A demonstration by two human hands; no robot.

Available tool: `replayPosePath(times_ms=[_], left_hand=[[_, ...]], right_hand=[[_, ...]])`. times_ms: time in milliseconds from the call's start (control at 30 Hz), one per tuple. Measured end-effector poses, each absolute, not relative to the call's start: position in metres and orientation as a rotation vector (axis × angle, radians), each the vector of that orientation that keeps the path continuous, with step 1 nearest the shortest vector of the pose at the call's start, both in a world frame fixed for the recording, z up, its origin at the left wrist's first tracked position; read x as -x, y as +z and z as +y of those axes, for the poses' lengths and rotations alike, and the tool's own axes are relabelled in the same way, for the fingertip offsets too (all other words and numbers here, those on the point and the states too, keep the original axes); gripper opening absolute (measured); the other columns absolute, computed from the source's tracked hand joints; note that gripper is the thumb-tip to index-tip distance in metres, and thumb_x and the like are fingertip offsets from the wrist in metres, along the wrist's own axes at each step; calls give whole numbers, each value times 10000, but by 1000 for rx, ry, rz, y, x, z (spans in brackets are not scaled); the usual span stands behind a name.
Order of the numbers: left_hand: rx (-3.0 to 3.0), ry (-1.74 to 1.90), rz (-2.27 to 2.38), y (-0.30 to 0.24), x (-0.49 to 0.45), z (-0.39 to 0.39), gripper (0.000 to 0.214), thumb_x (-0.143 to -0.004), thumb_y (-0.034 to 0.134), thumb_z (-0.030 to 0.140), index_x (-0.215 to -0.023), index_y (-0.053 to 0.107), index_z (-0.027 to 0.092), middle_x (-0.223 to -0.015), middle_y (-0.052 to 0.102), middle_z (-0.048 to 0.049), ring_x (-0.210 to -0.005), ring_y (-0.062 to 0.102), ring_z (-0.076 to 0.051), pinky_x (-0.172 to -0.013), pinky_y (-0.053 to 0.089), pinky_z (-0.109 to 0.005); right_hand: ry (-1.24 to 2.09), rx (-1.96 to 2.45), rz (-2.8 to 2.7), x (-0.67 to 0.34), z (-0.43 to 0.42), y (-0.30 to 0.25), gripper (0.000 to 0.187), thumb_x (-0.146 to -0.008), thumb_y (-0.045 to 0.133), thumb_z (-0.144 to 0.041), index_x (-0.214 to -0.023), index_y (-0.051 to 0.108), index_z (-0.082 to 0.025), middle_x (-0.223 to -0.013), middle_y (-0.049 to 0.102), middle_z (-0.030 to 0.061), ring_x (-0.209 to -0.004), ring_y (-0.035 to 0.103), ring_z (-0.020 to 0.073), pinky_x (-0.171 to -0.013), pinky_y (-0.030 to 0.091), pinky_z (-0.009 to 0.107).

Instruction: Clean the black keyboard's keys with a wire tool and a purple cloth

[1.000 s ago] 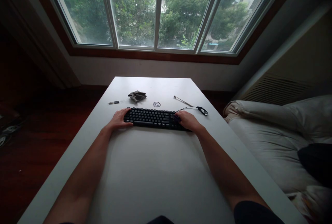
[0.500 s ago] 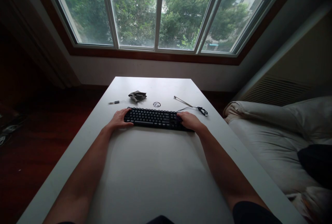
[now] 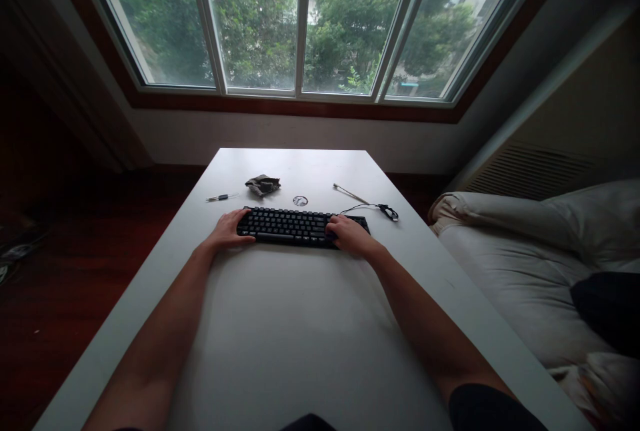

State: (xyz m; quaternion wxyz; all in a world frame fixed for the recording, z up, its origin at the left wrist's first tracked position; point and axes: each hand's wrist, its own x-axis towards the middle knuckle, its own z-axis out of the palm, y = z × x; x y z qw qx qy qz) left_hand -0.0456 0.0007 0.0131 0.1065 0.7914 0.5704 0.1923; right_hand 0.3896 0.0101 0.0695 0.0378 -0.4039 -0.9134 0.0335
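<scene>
A black keyboard (image 3: 285, 224) lies flat across the white table. My left hand (image 3: 231, 230) grips its left end, with the thumb along the near edge and the fingers at the far corner. Over the keys on the right side, my right hand (image 3: 349, 234) rests with curled fingers. Something small and dark shows under those fingertips, but I cannot make out what it is. The keyboard's bundled cable (image 3: 387, 212) lies behind its right end.
Behind the keyboard on the table (image 3: 310, 324) are a crumpled dark grey cloth (image 3: 263, 184), a small ring-shaped item (image 3: 300, 200), a thin stick or brush (image 3: 350, 193) and a slim pen-like tool (image 3: 217, 198). A pale sofa (image 3: 505, 264) stands at the right, beyond the table edge.
My right hand has slid left over the keyboard, uncovering its right end. My left hand keeps its grip on the left end. The view has shifted slightly.
</scene>
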Motion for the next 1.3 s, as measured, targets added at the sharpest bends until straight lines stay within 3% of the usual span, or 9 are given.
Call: replayPosePath(times_ms=[300,400,667,1000,1167,1300], left_hand=[[-2345,596,1684,8,47,3,967,-693,722,690,-1503,438,243,-1514,494,-113,-1382,440,-374,-1169,316,-498],[-2346,606,1679,6,48,4,967,-687,722,694,-1496,447,240,-1512,496,-115,-1381,444,-374,-1174,311,-500],[-2342,587,1693,6,48,5,983,-671,726,696,-1497,442,245,-1518,489,-116,-1388,437,-375,-1181,300,-504],[-2354,598,1680,4,49,6,979,-677,727,701,-1494,444,242,-1517,490,-115,-1386,439,-374,-1178,304,-499],[-2351,595,1681,3,50,7,987,-670,728,706,-1493,443,242,-1514,493,-113,-1386,439,-374,-1178,302,-498],[-2359,574,1690,3,49,7,979,-680,718,712,-1496,436,250,-1522,482,-113,-1393,433,-371,-1182,296,-493]], right_hand=[[-41,1575,-2621,-376,-1,66,172,-902,641,-215,-1071,671,-198,-1021,664,123,-969,612,263,-824,424,328],[-25,1484,-2676,-377,-1,67,138,-917,620,-207,-1038,686,-212,-1029,659,110,-982,607,254,-816,425,317],[170,1282,-2779,-394,8,79,199,-840,638,-120,-977,730,-231,-1060,670,78,-998,615,224,-820,433,279],[38,1730,-2677,-406,7,79,152,-798,670,-230,-947,695,-224,-1004,740,114,-872,677,264,-643,402,296],[129,1707,-2652,-406,10,75,101,-804,692,-256,-902,691,-233,-976,733,99,-869,668,259,-673,410,301],[-26,1601,-2411,-389,8,72,162,-905,607,-259,-1061,642,-233,-1062,698,97,-977,621,256,-764,429,315]])
